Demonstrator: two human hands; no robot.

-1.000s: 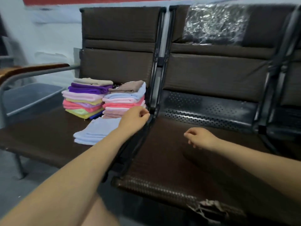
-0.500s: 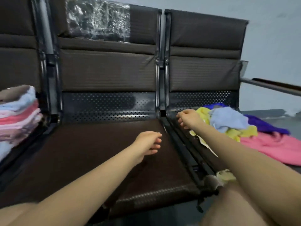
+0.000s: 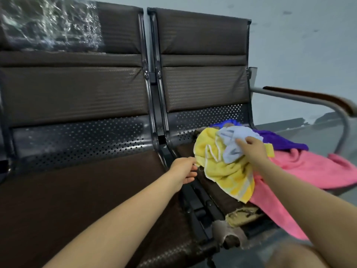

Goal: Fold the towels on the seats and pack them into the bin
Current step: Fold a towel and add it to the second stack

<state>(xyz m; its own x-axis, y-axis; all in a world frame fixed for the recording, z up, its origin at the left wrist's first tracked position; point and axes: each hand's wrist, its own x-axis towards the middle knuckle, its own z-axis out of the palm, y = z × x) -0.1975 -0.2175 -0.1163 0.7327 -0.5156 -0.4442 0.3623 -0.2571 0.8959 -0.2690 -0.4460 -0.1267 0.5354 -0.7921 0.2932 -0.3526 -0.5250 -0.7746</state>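
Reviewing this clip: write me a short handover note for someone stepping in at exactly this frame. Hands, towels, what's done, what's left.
Right hand: grip closing on the crumpled light blue towel atop the pile; not lifted yet.
Left hand: open, fingertips at the corner of the yellow towel, holding nothing.
Pile on the right seat: light blue on yellow, with the purple towel and pink towel behind and beneath; all unfolded.
Middle seat: bare folding surface.
Done: nothing visible in this frame; no folded towels or bin in view.
Left: fold each of these towels, then pack them into the bin.
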